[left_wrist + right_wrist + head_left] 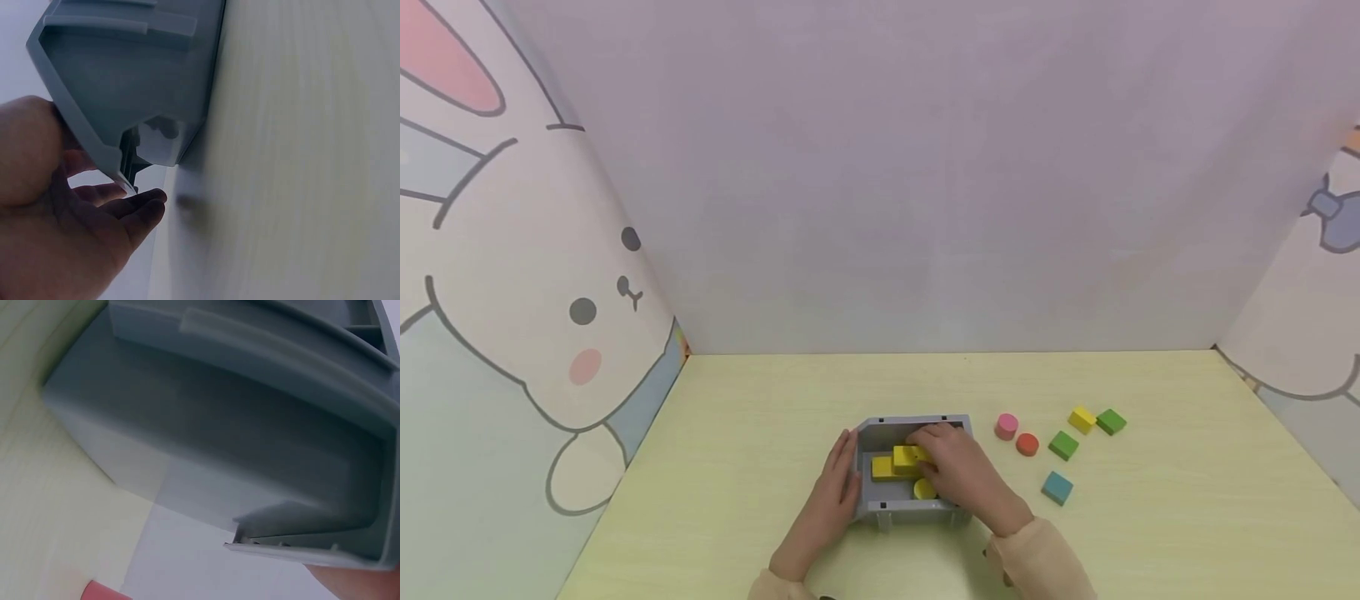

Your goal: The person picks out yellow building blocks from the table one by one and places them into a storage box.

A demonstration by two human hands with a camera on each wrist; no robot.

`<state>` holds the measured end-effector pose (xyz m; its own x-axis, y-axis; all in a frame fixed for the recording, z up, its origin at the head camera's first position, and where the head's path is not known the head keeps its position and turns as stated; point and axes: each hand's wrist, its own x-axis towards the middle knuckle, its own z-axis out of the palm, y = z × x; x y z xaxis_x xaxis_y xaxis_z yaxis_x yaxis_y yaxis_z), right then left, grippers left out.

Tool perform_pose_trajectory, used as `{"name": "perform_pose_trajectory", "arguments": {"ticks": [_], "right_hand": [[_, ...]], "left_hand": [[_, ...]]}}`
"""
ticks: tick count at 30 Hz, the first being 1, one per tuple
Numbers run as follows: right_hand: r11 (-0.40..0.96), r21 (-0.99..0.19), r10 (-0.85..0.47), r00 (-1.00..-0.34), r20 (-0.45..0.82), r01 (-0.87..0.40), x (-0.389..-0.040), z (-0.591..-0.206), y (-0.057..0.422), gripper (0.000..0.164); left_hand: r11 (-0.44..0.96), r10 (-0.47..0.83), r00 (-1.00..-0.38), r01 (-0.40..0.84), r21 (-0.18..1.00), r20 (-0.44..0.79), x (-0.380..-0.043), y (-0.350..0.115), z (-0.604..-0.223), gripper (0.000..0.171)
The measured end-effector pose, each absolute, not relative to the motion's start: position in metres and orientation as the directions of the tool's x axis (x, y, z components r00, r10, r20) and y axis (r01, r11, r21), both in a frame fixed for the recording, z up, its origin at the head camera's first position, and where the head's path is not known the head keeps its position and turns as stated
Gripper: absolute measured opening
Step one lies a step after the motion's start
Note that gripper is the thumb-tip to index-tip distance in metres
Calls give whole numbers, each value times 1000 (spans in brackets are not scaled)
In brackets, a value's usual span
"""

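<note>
A grey storage bin (913, 506) stands in front of me. My left hand (831, 492) rests along its left side with fairly straight fingers; in the left wrist view, that hand (81, 219) lies against the bin's lip. My right hand (958, 467) reaches into the bin from the right and pinches a yellow block (906, 459). Beneath and left of it lies another yellow block (882, 470), and a yellow round piece (924, 489) is near the front wall. In the right wrist view, the bin wall (219, 419) hides most of the right hand (359, 582).
Right of the bin lie a pink cylinder (1007, 427), a red disc (1027, 444), two green blocks (1063, 446), a yellow block (1082, 419) and a blue block (1057, 487). The pale wooden table (760, 400) meets a plain back wall and rabbit-printed side panels.
</note>
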<state>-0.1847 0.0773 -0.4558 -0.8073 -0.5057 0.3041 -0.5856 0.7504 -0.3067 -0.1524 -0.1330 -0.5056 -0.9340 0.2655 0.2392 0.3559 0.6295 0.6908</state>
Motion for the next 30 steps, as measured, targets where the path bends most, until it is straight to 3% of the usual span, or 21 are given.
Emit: {"name": "perform_pose_trajectory", "arguments": {"ticks": [23, 30], "right_hand": [[747, -246, -432, -732, 527, -618, -182, -444, 102, 24], [753, -201, -395, -674, 625, -627, -186, -442, 118, 25]], "left_hand": [[629, 265, -936, 350, 694, 232, -152, -133, -505, 52], [639, 259, -936, 351, 684, 239, -151, -133, -504, 51]]}}
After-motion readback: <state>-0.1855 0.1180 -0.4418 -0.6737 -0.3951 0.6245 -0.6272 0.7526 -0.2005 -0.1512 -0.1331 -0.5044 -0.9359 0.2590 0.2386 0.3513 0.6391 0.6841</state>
